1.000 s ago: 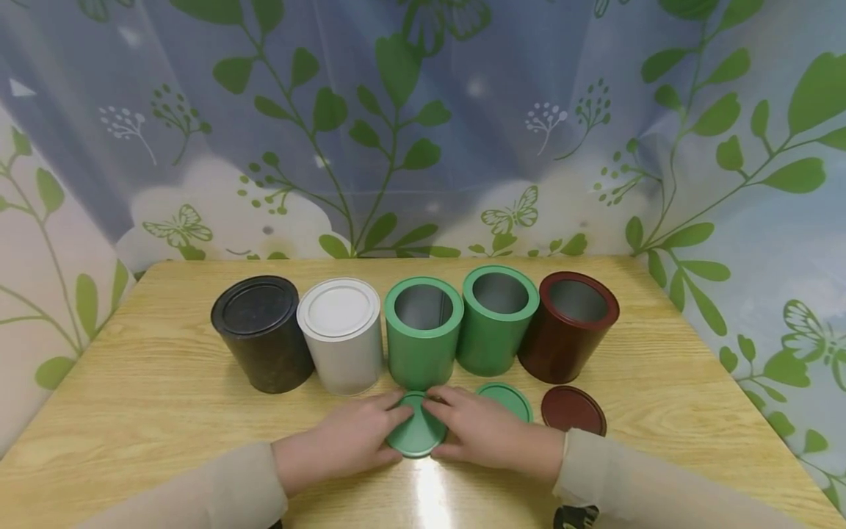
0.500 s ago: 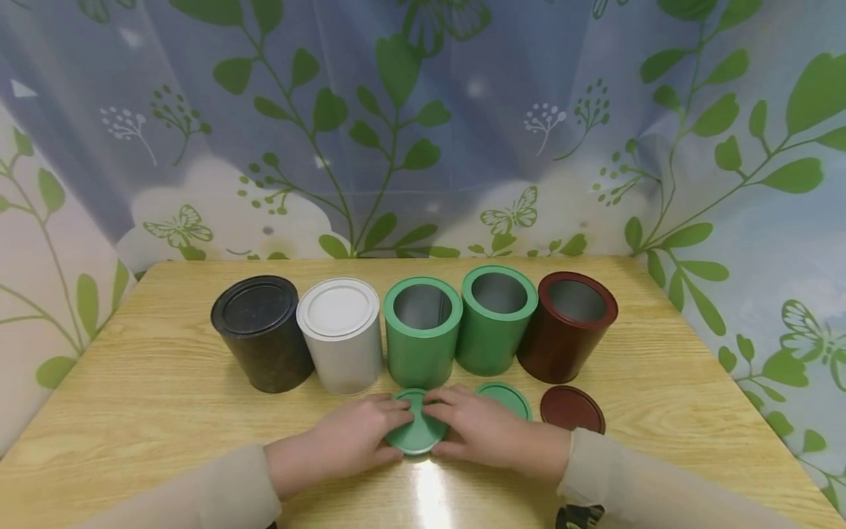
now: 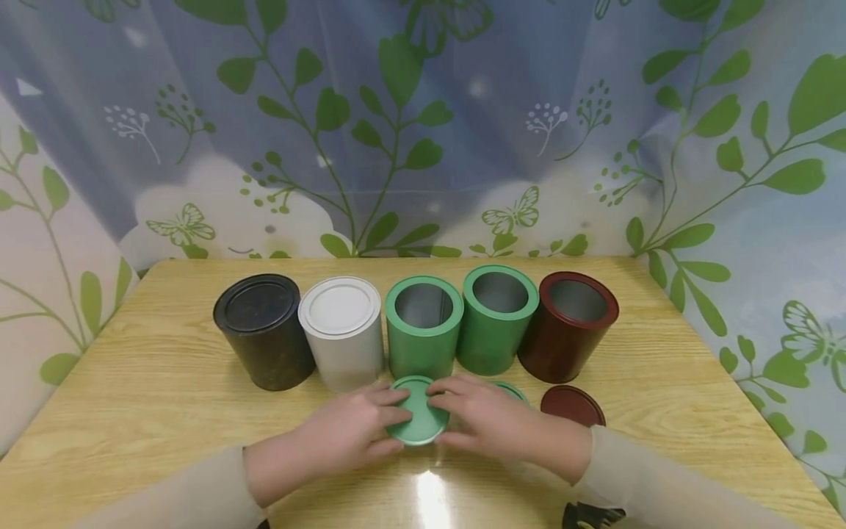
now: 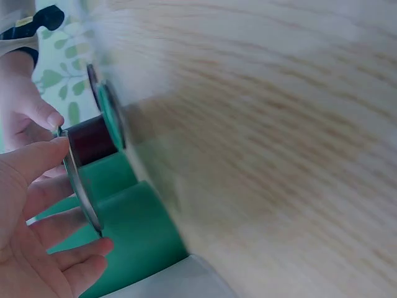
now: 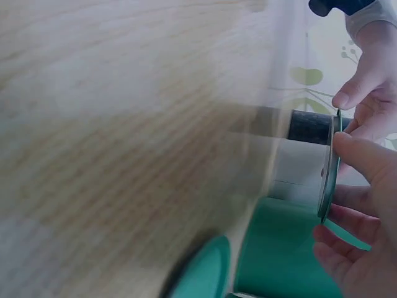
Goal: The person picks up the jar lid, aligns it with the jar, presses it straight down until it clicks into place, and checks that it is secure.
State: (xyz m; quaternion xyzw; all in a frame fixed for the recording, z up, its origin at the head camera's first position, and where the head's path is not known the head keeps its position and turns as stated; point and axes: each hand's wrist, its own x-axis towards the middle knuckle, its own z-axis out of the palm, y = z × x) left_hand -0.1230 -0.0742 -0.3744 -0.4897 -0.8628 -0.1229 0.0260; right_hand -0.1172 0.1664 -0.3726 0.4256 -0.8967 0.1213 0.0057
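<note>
Wooden table (image 3: 145,411) lies beneath the left hand (image 3: 350,430) and right hand (image 3: 492,419), which pinch a green lid (image 3: 419,415) by its rim between them, off the wood. Uneven fingertip pressure could tip it against the open green can (image 3: 423,356) just beyond.

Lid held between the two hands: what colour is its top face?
Green; the lid shows its top face best in the head view.
</note>
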